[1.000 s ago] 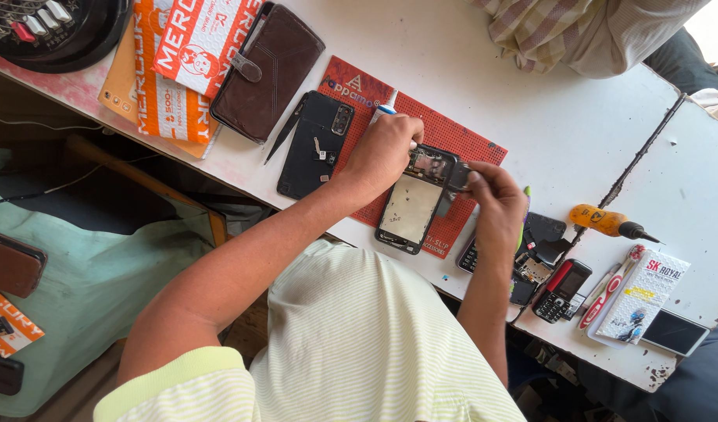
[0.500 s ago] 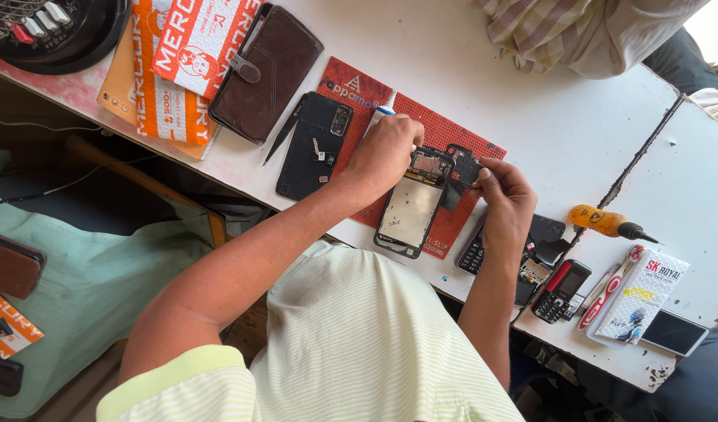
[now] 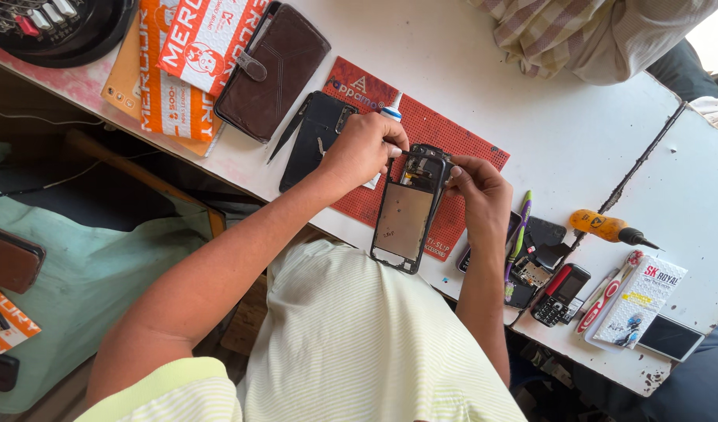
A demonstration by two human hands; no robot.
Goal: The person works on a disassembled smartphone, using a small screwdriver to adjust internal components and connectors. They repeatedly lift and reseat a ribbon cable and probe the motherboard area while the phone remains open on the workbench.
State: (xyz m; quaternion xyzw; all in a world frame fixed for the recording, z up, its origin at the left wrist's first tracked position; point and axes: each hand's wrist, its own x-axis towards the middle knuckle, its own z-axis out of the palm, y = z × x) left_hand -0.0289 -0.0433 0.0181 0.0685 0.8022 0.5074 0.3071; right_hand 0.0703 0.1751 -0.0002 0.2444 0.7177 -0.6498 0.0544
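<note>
White surface (image 3: 531, 117): flat, scuffed, carrying all items. Red mat (image 3: 453, 148): rubbery, dotted grid, lying under the work. Opened phone (image 3: 406, 215): on the mat, thin rigid frame, bare metal plate; likely light and fragile, best taken by its long edges. Left hand (image 3: 364, 148): curled, pinching the phone's top corner, a white glue tube (image 3: 391, 115) behind it. Right hand (image 3: 476, 187): fingertips gripping the opposite top corner.

The right hand (image 3: 480, 187) now sits higher, its fingertips at the top edge of the opened phone (image 3: 408, 209), where before it was lower beside it. The small dark part it lifted is no longer raised.
</note>
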